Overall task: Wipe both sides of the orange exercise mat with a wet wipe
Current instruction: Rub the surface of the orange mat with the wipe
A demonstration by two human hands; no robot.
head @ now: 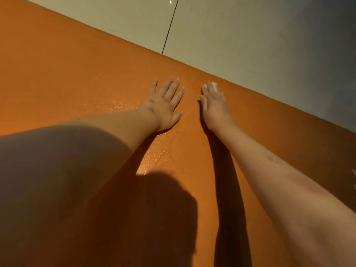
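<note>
**Spotter:** What do you have, nearest first?

**Operator:** My shadow (154, 209) covers the near part of the orange mat (185, 143), which lies flat on the tiled floor (240, 35). Just past the shadow, a wet sheen (159, 157) shows between my forearms.

**Spotter:** And the hands?

**Operator:** Both reach ahead, side by side, close but apart. My left hand (163, 105) lies flat with fingers spread, holding nothing, only bracing the mat. My right hand (215, 106) lies over the wet wipe (213, 86) and presses it down with laid-out fingers. Only a white corner peeks past the fingertips.

**Spotter:** Which way from there?

**Operator:** The far edge (250, 91) of the mat slants from upper left to lower right, and the wipe sits just short of it. I see no sheen to the right, so I judge the right hand should sweep along that edge, not across it.
</note>
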